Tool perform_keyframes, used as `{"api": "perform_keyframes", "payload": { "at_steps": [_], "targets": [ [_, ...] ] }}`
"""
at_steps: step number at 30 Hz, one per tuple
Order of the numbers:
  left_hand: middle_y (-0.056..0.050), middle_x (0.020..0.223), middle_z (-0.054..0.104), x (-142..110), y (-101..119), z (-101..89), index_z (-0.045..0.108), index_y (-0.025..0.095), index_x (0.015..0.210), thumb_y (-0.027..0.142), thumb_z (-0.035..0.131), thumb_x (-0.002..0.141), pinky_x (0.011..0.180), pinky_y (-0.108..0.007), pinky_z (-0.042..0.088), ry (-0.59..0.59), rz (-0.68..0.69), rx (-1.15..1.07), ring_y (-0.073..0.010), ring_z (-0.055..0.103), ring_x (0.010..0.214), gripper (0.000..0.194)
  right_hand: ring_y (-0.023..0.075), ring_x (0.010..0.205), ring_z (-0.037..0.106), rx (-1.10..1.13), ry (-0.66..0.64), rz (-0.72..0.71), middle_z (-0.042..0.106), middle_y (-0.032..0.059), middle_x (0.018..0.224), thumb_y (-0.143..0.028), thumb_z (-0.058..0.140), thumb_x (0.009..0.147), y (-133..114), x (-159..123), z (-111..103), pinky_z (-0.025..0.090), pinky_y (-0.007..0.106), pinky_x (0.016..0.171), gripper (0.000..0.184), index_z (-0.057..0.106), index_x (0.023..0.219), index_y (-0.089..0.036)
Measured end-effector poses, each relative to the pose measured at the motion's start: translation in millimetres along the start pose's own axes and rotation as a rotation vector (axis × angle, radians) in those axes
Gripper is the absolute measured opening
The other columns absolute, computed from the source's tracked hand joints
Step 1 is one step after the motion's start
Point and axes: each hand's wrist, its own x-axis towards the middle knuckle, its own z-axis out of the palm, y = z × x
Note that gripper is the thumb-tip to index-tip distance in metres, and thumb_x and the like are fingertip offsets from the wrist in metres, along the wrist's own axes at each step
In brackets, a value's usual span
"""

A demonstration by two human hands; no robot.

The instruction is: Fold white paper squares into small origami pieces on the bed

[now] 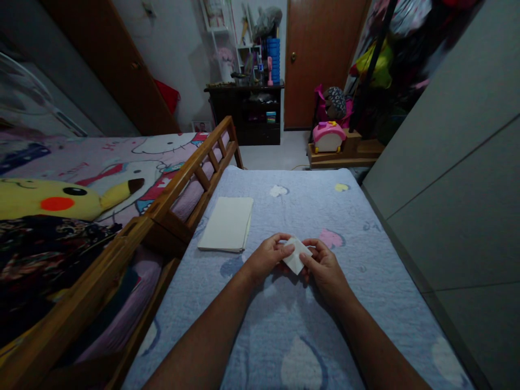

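White paper napkin (296, 255), pinched evenly between closed fingers of left hand (266, 259) and right hand (325, 273), above pale-blue quilted bedspread (357, 244), near white napkin stack (226, 223).

The folded white paper napkin (296, 255) is plain. The quilt (365, 325) beneath it is pale blue, scattered with white and pink patches edged in darker blue. The paper stack (226, 223) is cream-white. The neighbouring bedsheet (105, 151) is pinkish-lilac with a Hello Kitty print. The Pikachu plush (52, 200) is yellow with a red cheek. The dark floral cloth (44, 260) seems multicoloured, though dim light hides its details.
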Motion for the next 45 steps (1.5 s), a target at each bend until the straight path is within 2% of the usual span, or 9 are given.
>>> {"api": "perform_keyframes", "payload": {
  "at_steps": [3,9,16,22,26,29,34,38,45],
  "targets": [
    [-0.005,0.083,0.068,0,-2,-2.0,0.053,0.014,0.118,0.043,0.082,0.066,0.053,-0.022,0.048,-0.080,0.004,0.010,-0.0146,0.064,0.063,0.066,0.0088,0.042,0.050,0.021,0.023,-0.012,0.059,-0.0073,0.062,-0.044,0.075,0.073,1,2,-1,0.041,0.018,0.037,0.046,0.050,0.104,-0.022],
    [-0.001,0.077,0.066,4,-7,-3.0,0.054,0.015,0.113,0.035,0.079,0.067,0.046,-0.019,0.044,-0.001,0.032,0.009,-0.0103,0.059,0.053,0.057,0.0111,0.046,0.054,-0.008,0.034,-0.012,0.059,-0.0065,0.062,-0.046,0.072,0.075,0,1,0,0.043,0.020,0.039,0.047,0.049,0.107,-0.021],
    [0.000,0.078,0.067,3,-9,-4.7,0.053,0.017,0.114,0.030,0.078,0.066,0.048,-0.018,0.043,-0.015,0.031,0.004,-0.0099,0.058,0.053,0.056,0.0100,0.043,0.050,-0.079,0.006,-0.007,0.057,-0.0082,0.062,-0.042,0.070,0.074,2,2,-1,0.039,0.020,0.039,0.044,0.049,0.108,-0.021],
    [0.004,0.071,0.062,1,-12,-3.8,0.050,0.018,0.115,0.025,0.072,0.070,0.047,-0.018,0.040,0.013,0.057,0.126,-0.0095,0.055,0.050,0.051,0.0120,0.050,0.050,-0.460,0.087,-0.210,0.053,-0.0060,0.062,-0.034,0.058,0.084,6,1,-6,0.036,0.024,0.047,0.026,0.058,0.105,-0.019],
    [0.005,0.073,0.060,-3,-10,-0.3,0.053,0.019,0.118,0.018,0.066,0.071,0.050,-0.019,0.040,0.133,0.124,0.368,-0.0104,0.056,0.054,0.049,0.0201,0.079,0.059,-0.774,0.181,-0.540,0.065,0.0044,0.085,-0.022,0.057,0.084,4,0,-8,0.046,0.034,0.073,0.014,0.065,0.095,-0.019],
    [0.003,0.079,0.062,-7,-8,3.2,0.055,0.020,0.121,0.012,0.064,0.071,0.062,-0.022,0.044,0.208,0.213,0.589,-0.0135,0.060,0.068,0.051,0.0228,0.093,0.056,-0.851,0.074,-0.698,0.065,0.0071,0.096,-0.014,0.053,0.087,6,1,-7,0.046,0.038,0.083,0.018,0.068,0.094,-0.020],
    [-0.007,0.110,0.063,-13,-7,8.1,0.051,0.019,0.127,0.017,0.063,0.081,0.084,-0.031,0.048,0.310,0.279,1.026,-0.0216,0.063,0.098,0.048,0.0223,0.092,0.054,-0.994,-0.088,-0.678,0.066,0.0082,0.098,-0.006,0.049,0.089,15,2,-4,0.045,0.039,0.084,0.026,0.071,0.098,-0.019],
    [-0.009,0.119,0.059,-20,-3,10.4,0.053,0.018,0.125,0.030,0.066,0.086,0.082,-0.033,0.049,0.383,0.205,1.385,-0.0245,0.062,0.100,0.044,0.0220,0.093,0.052,-1.088,-0.116,-0.643,0.066,0.0081,0.101,-0.006,0.051,0.089,17,2,-4,0.043,0.038,0.086,0.026,0.071,0.099,-0.019],
    [-0.006,0.101,0.066,-38,-7,-0.9,0.063,0.018,0.098,0.021,0.058,0.092,0.086,-0.038,0.049,0.152,0.483,1.712,-0.0247,0.059,0.098,0.008,0.0220,0.094,0.050,-1.155,-0.137,-0.623,0.064,0.0074,0.103,-0.006,0.054,0.089,14,2,-4,0.041,0.037,0.085,0.025,0.070,0.103,-0.019]
  ]
}}
